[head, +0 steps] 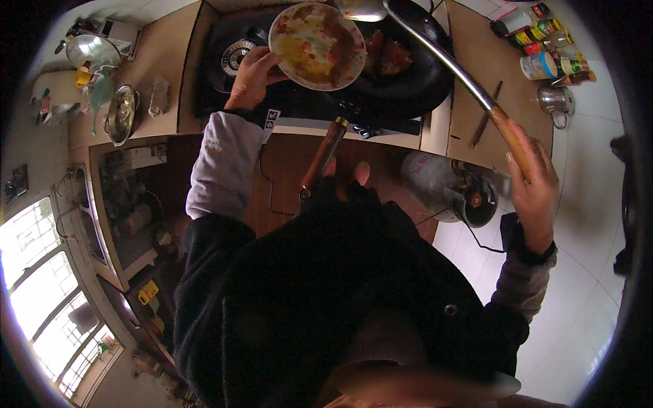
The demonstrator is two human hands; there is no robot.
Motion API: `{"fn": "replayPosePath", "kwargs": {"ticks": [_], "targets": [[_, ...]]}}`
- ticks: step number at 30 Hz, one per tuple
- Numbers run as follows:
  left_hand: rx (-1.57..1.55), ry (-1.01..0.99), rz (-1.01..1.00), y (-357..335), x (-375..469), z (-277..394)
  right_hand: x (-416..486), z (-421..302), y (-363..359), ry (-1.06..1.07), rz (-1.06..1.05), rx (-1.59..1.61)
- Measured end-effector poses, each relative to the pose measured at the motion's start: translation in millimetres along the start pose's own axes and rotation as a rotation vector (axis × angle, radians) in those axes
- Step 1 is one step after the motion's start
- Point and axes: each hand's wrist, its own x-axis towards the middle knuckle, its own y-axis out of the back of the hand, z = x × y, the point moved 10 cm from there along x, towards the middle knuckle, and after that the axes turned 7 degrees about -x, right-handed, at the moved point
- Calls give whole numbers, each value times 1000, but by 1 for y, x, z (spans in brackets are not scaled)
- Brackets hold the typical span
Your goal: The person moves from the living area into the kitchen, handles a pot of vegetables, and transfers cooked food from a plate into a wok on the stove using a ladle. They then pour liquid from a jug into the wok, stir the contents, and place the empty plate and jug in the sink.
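My left hand (255, 76) grips the near left rim of a round plate (316, 46) smeared with yellow and reddish-brown food residue. The plate is held above the stove, over the left part of a black wok (423, 86). Reddish food (393, 57) lies in the wok. In my right hand (533, 188) is the wooden handle of a long metal spatula or ladle (444, 53); its metal head is at the top edge beside the plate, partly cut off. The wok's wooden handle (325, 153) points towards me, with no hand on it.
A gas burner (238, 58) is left of the plate. On the right counter lie chopsticks (486, 115), near several sauce bottles (541, 33) and a metal cup (555, 102). Metal bowls (121, 115) stand on the left counter. A gas cylinder (433, 186) is below the counter.
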Motion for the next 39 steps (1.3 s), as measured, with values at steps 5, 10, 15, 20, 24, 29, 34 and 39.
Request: {"fn": "replayPosePath", "kwargs": {"ticks": [5,10,15,20,24,29,34,39], "targets": [[72,21,-14,-18,9,-3,13,-13,-1,87,-39,-152],[28,16,-41,-36,11,-6,7,-5,-1,-25,-5,173],[46,13,-10,-44,13,-11,-25,30,-27,-460,-187,608],[105,-12,-1,-50,14,-9,-49,36,-62,-715,-286,1067],[109,-44,-52,-55,11,-7,-56,38,-87,-796,-207,1211],[180,-45,18,-47,11,-9,-57,5,-118,-720,-197,1438],[306,-97,90,-42,13,-2,-71,-15,-143,-886,-179,1597],[261,-89,97,-41,10,3,-77,13,-120,-711,-111,1126]]}}
